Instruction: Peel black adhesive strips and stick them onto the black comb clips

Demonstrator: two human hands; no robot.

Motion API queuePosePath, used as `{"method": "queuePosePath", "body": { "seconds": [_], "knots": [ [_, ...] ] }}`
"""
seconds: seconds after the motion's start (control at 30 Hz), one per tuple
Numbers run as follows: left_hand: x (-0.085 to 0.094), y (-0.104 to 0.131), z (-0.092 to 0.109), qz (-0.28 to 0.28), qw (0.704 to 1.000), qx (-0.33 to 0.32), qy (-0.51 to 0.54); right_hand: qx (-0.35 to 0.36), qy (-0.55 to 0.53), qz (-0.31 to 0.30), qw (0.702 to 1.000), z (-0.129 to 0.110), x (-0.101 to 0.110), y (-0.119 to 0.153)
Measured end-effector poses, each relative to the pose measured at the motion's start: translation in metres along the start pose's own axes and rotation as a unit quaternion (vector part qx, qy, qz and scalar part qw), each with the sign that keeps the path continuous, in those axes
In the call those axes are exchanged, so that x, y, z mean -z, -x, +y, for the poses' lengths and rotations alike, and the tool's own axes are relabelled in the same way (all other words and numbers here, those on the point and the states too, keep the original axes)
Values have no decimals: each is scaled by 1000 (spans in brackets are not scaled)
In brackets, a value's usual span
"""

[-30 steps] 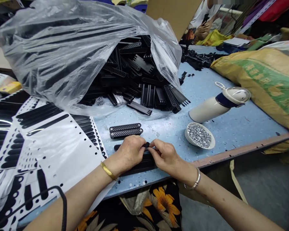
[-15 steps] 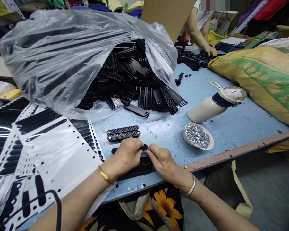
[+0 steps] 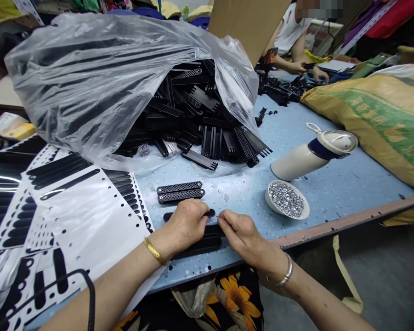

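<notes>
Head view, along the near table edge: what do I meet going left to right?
White punched-out backing sheets → left hand → right hand, both on black plastic strips → white bowl of silver rivets → white flask lying down.

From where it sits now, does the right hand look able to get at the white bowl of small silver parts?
Probably yes. The right hand lies on the table's near edge, and only bare blue tabletop separates it from the bowl; the bottle lies behind the bowl.
</notes>
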State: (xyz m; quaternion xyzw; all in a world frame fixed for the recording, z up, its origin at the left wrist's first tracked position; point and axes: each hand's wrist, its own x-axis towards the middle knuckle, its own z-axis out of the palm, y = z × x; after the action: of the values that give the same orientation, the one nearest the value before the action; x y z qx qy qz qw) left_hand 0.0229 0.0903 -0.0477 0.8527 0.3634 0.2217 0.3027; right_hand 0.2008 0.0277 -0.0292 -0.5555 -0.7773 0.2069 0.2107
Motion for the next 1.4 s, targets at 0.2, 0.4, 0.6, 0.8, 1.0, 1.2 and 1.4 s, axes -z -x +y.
{"method": "queuePosePath", "body": {
  "seconds": [0.2, 0.4, 0.6, 0.8, 1.0, 1.2, 1.4],
  "knots": [
    [2, 0, 1, -4, 1000, 0, -8, 28, 15, 30, 999, 6, -5, -3],
    [3, 1, 2, -8, 1000, 3, -9, 43, 29, 27, 998, 3, -3, -10],
    [3, 0, 2, -9, 1000, 4, 1, 47, 101, -49, 993, -3, 10, -22],
    [3, -2, 1, -16, 1000, -1, -20, 64, 242, -214, 944, -26, 25, -53],
    [1, -1, 1, -6, 1000, -3, 1, 73, 251, -158, 952, -21, 14, -35],
    [3, -1, 2, -17, 1000, 9, -2, 33, 101, -1, 994, 0, -6, -11],
    [4, -3, 1, -14, 1000, 7, -21, 79, 80, 71, 991, 1, -16, -9]
  ]
}}
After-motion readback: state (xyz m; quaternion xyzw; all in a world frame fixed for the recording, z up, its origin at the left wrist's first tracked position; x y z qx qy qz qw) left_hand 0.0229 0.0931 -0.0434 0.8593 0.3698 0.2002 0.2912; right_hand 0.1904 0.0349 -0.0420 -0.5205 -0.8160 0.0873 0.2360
